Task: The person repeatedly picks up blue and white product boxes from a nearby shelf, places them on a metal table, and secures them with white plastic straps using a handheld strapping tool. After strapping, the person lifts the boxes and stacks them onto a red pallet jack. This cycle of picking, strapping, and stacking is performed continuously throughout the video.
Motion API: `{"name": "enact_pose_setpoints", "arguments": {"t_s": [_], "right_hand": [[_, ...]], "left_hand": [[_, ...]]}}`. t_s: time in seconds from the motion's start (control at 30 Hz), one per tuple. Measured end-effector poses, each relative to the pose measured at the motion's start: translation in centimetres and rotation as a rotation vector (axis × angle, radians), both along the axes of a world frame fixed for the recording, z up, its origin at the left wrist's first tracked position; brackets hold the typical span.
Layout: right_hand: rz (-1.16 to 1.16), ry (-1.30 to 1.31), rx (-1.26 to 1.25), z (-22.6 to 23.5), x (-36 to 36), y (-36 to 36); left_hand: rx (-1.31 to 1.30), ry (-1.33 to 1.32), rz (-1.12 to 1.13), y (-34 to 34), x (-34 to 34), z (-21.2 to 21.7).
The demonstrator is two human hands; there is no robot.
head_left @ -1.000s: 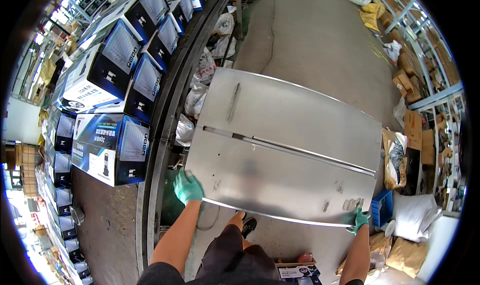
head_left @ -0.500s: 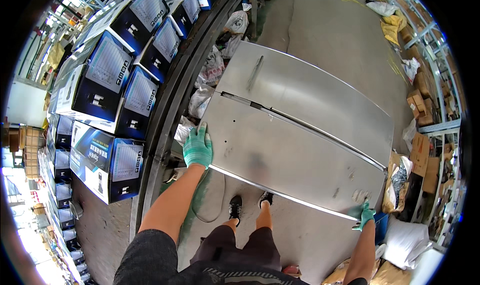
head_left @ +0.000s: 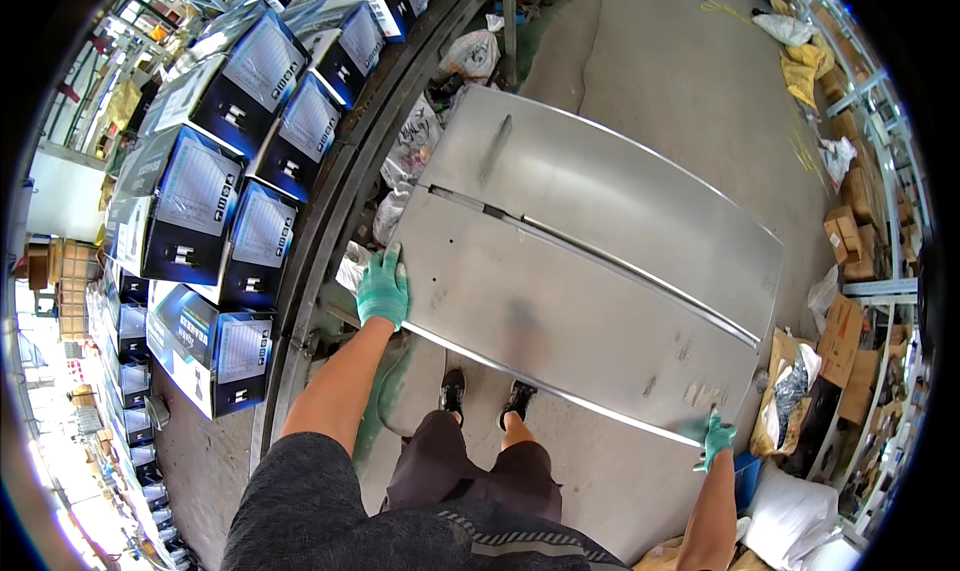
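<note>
A large, wide steel-faced unit lies before me, its dull silver surface split lengthwise by a dark seam. Exactly what kind of appliance or cabinet it is, I cannot tell. On its near left corner rests my left hand in a green knit glove, fingers stretched flat over the metal. My right hand, gloved alike, touches the near right corner; its fingers lie against the metal and the thumb stands apart below the edge. Neither hand holds anything loose.
Blue-and-black printed cartons are stacked along the left behind a dark steel rail. White plastic bags lie beneath that rail. Shelving runs down the right, with brown cartons and a white sack beside it.
The unit and both hands have shifted slightly left in view. My feet have shifted. Both hands stay at the same corners, and the stacked cartons appear lower.
</note>
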State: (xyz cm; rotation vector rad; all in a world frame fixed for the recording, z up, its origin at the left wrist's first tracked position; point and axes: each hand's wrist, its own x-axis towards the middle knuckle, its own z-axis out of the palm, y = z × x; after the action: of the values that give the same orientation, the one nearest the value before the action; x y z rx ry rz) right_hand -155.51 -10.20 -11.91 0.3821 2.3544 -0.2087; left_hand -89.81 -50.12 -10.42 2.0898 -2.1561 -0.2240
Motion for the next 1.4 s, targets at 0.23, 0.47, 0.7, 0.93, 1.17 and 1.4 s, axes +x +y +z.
{"name": "enact_pose_setpoints", "arguments": {"t_s": [0.23, 0.47, 0.7, 0.93, 1.17, 1.4], "right_hand": [[0.282, -0.126, 0.051, 0.6, -1.4, -0.5], [0.974, -0.364, 0.226, 5.0, 4.7, -12.7], [1.577, -0.001, -0.928, 14.2, 37.9, -36.9], [1.913, 0.172, -1.871, 37.7, 72.2, -54.7], [2.182, 0.629, -1.037, 39.3, 79.6, -60.1], [2.159, 0.634, -0.859, 40.0, 81.5, -60.6]], "left_hand": [[0.098, 0.004, -0.021, -0.9, 2.1, -0.5], [0.020, 0.590, -0.112, 1.4, 3.1, 8.9], [-1.076, 0.776, 0.239, 0.0, 27.1, 29.1], [-1.115, 0.536, 0.637, -8.7, 54.2, 32.3], [-0.551, 1.601, 0.642, -15.4, 57.5, 27.8], [-0.463, 1.354, 0.780, -10.4, 55.1, 31.0]]}}
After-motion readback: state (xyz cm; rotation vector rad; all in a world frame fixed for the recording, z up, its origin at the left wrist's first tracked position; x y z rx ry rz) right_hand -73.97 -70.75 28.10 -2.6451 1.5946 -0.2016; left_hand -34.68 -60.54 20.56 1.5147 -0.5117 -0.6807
